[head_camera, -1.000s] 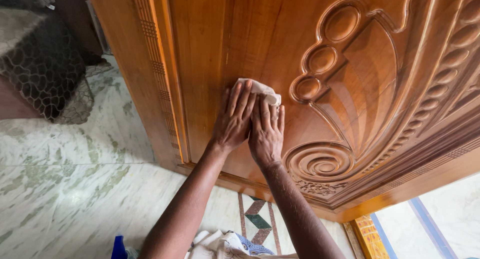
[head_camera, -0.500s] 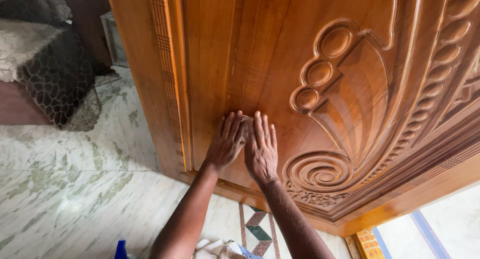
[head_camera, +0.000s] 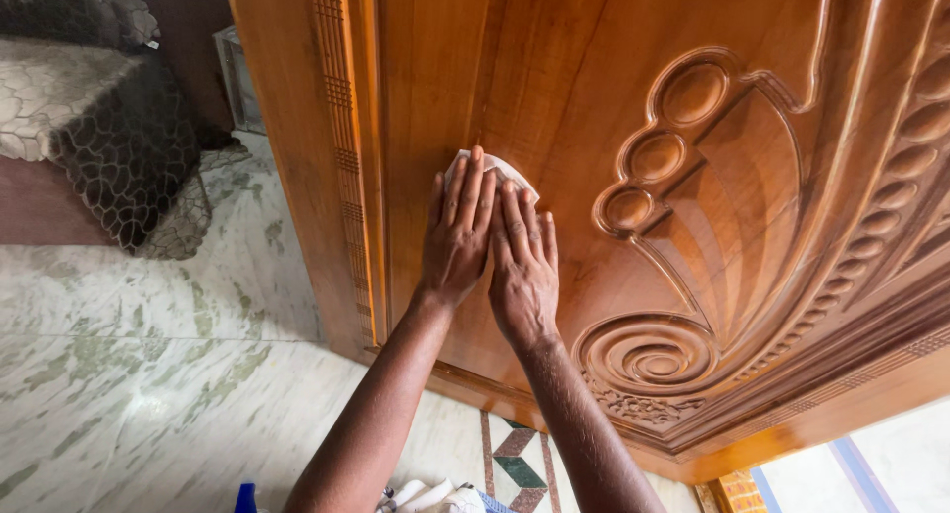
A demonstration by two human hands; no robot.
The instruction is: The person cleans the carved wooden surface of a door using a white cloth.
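Setting: marble floor (head_camera: 129, 374), pale with green veining, is seen beneath a varnished wooden door (head_camera: 554, 88) that fills most of the view.
Cloth: a small white cloth (head_camera: 507, 170) is pressed flat against the smooth panel of the door, left of the carving; only its upper edge is seen above the fingertips.
Left hand: the left hand (head_camera: 457, 238) is laid open and flat on the cloth, fingers straight and close together, nothing clenched.
Right hand: the right hand (head_camera: 522, 268) is laid flat just beside the left, touching it along the forefinger, its fingertips on the cloth's lower edge.
Position: the cloth is trapped between both palms and the wood, mostly hidden under the fingers.
Carving: a raised relief (head_camera: 712, 226) is cut to the right of the hands, with three round beads, a fan of curved ribs, a spiral scroll and a row of ovals along the edge.
Frame: a ribbed moulding (head_camera: 341, 147) is run down the door's left edge.
Wood: warm orange-brown, glossy, with visible grain.
Floor inlay: a diamond tile pattern (head_camera: 520, 468) in green and red is set below the arms.
Background: a dark, pebble-textured cover (head_camera: 109, 127) is draped over furniture at upper left.
Bottom edge: crumpled white rags (head_camera: 435, 496) and a blue bottle top (head_camera: 245, 496) are partly seen.
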